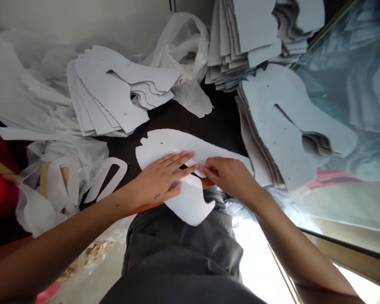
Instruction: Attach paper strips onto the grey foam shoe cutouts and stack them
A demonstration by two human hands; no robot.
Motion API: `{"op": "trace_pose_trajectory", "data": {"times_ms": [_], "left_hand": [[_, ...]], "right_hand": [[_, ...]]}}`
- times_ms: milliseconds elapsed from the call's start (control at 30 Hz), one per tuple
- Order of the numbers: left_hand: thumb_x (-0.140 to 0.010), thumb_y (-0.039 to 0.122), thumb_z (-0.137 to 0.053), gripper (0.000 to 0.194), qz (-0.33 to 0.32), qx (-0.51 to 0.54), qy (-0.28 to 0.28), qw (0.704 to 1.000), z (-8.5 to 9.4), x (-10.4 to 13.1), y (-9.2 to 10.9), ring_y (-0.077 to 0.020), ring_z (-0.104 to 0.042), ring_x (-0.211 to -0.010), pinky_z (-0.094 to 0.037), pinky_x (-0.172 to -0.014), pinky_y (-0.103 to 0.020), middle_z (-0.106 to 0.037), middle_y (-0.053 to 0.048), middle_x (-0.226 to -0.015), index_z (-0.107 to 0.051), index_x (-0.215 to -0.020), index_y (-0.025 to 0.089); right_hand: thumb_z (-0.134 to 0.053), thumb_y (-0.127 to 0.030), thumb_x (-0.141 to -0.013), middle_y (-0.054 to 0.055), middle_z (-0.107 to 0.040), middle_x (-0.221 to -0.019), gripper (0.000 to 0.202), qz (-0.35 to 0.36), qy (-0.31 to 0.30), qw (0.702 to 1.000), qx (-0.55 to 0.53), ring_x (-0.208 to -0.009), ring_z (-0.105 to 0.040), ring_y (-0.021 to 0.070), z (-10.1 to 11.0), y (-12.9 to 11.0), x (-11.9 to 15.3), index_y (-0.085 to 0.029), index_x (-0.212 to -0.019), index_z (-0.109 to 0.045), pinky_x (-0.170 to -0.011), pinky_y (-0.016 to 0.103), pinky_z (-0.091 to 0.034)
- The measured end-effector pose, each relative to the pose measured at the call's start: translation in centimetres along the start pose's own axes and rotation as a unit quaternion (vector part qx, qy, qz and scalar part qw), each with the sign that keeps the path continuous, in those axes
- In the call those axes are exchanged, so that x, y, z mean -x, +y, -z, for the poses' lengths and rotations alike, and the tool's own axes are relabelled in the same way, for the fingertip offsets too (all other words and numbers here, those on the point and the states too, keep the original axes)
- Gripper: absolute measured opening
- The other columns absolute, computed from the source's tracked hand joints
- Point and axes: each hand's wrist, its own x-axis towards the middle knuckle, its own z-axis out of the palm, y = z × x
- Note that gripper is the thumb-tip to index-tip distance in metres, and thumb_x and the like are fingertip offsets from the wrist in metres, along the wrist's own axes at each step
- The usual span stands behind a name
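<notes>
A white cut-out sheet [190, 207], shaped like a shoe-upper pattern with a slot in it, lies at the dark table's front edge. Part of it hangs over the edge above my lap. My left hand [160, 179] rests flat on the sheet with its fingers stretched out across the slot. Close to those fingertips, my right hand [228, 173] is closed, thumb and fingers pressed together against the sheet by the slot. What its fingers pinch is hidden. A narrow white piece shows under my left fingers, partly covered.
Similar sheets form a fanned stack [104, 93] at back left, a thick stack [266, 114] at right and a pile [240, 38] behind. White looped strips [109, 179] lie at left near plastic bags [34, 88]. A glass panel [351, 126] stands at right.
</notes>
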Motion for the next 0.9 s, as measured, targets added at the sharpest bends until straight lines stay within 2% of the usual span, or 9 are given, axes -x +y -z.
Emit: {"op": "trace_pose_trajectory", "data": {"times_ms": [133, 233, 367, 467, 533, 600, 700, 800, 900], "left_hand": [[-0.099, 0.026, -0.042, 0.061, 0.005, 0.003, 0.004, 1.000, 0.1, 0.0, 0.2, -0.0224, -0.013, -0.156, -0.013, -0.128, -0.040, -0.009, -0.006, -0.169, -0.027, -0.158, 0.023], [-0.099, 0.024, -0.041, 0.061, 0.007, -0.005, 0.004, 1.000, 0.2, -0.1, 0.5, -0.0219, -0.012, -0.156, -0.012, -0.128, -0.040, -0.009, -0.007, -0.169, -0.027, -0.158, 0.021], [-0.096, 0.016, -0.036, 0.063, -0.016, -0.005, -0.005, 1.000, 0.3, -0.4, 0.8, -0.0186, -0.011, -0.156, -0.011, -0.128, -0.038, -0.015, -0.008, -0.168, -0.023, -0.158, 0.014], [-0.093, 0.012, -0.039, 0.066, -0.031, 0.022, -0.010, 0.999, 0.2, -0.7, 1.0, -0.0200, -0.014, -0.156, -0.015, -0.128, -0.038, -0.019, -0.009, -0.168, -0.026, -0.157, 0.014], [-0.096, 0.019, -0.045, 0.063, -0.028, 0.036, 0.005, 0.999, -0.1, -1.0, 1.3, -0.0237, -0.017, -0.155, -0.018, -0.127, -0.042, -0.021, -0.009, -0.167, -0.031, -0.157, 0.020], [-0.099, 0.037, -0.052, 0.061, -0.009, 0.038, 0.026, 0.999, -0.5, -1.3, 1.9, -0.0290, -0.021, -0.154, -0.021, -0.125, -0.048, -0.024, -0.012, -0.166, -0.035, -0.156, 0.025], [-0.087, 0.067, -0.061, 0.081, 0.024, 0.029, 0.047, 0.998, -1.3, -1.8, 3.2, -0.0378, -0.027, -0.150, -0.026, -0.121, -0.058, -0.028, -0.017, -0.163, -0.039, -0.154, 0.028], [-0.075, 0.074, -0.068, 0.093, 0.055, 0.008, 0.069, 0.996, -1.8, -2.1, 4.3, -0.0429, -0.030, -0.148, -0.025, -0.118, -0.064, -0.032, -0.019, -0.161, -0.043, -0.152, 0.030], [-0.077, 0.077, -0.063, 0.094, 0.044, -0.013, 0.110, 0.993, -1.8, -1.6, 4.8, -0.0412, -0.029, -0.149, -0.026, -0.119, -0.061, -0.031, -0.016, -0.162, -0.038, -0.155, 0.031]], "right_hand": [[-0.047, -0.034, -0.102, 0.000, -0.060, -0.072, 0.031, 0.028, -0.004, 0.999, 0.044, -0.061, -0.046, 0.0122, -0.5, -0.1, -0.1, -0.018, -0.078, -0.058, -0.059, 0.027, -0.024], [-0.044, -0.037, -0.104, 0.002, -0.062, -0.074, 0.033, 0.019, 0.000, 0.995, 0.101, -0.060, -0.047, 0.0135, -0.7, -0.3, 0.1, -0.017, -0.084, -0.061, -0.057, 0.028, -0.021], [-0.040, -0.041, -0.104, 0.007, -0.064, -0.078, 0.040, -0.041, 0.075, 0.979, 0.186, -0.069, -0.053, 0.0175, -0.8, 0.5, 0.6, -0.017, -0.085, -0.065, -0.055, 0.030, -0.015], [-0.042, -0.039, -0.104, 0.006, -0.065, -0.081, 0.038, -0.058, 0.120, 0.977, 0.168, -0.075, -0.055, 0.0178, -1.1, 1.8, 0.8, -0.017, -0.083, -0.065, -0.055, 0.029, -0.017], [-0.044, -0.037, -0.102, 0.006, -0.065, -0.082, 0.034, -0.054, 0.127, 0.980, 0.145, -0.076, -0.055, 0.0170, -1.4, 2.4, 0.8, -0.017, -0.082, -0.065, -0.057, 0.028, -0.020], [-0.045, -0.035, -0.102, 0.005, -0.066, -0.083, 0.032, -0.052, 0.135, 0.980, 0.139, -0.077, -0.055, 0.0168, -1.6, 2.5, 0.7, -0.017, -0.083, -0.065, -0.058, 0.028, -0.022], [-0.046, -0.034, -0.102, 0.005, -0.067, -0.085, 0.030, -0.054, 0.130, 0.979, 0.148, -0.078, -0.057, 0.0171, -1.6, 2.3, 0.5, -0.018, -0.085, -0.065, -0.059, 0.029, -0.024], [-0.047, -0.032, -0.101, 0.005, -0.069, -0.087, 0.027, -0.054, 0.100, 0.980, 0.163, -0.078, -0.060, 0.0173, -1.0, 1.7, 0.4, -0.019, -0.088, -0.066, -0.061, 0.029, -0.027], [-0.052, -0.031, -0.099, 0.005, -0.070, -0.085, 0.022, -0.060, 0.097, 0.975, 0.189, -0.082, -0.061, 0.0198, 0.0, 0.9, 0.0, -0.021, -0.085, -0.067, -0.061, 0.030, -0.029]]}}
